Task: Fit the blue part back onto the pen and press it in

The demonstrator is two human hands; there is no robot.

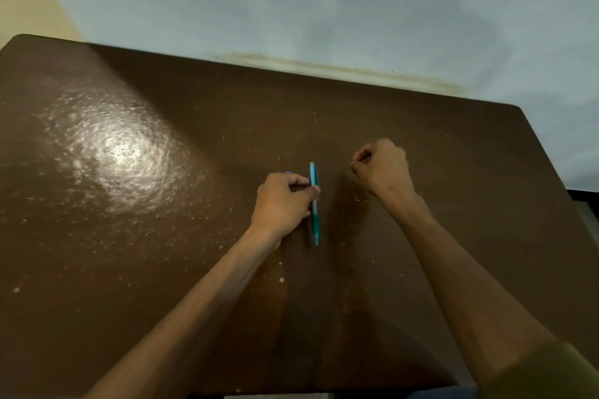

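- The left hand rests on the brown desk, its fingers curled round the middle of a teal pen.
- The pen lies on the desk near its centre, pointing away from the person.
- A small blue bit peeks out beyond the left knuckles; what it is cannot be told.
- The right hand sits apart to the right of the pen, curled into a fist, holding nothing visible.
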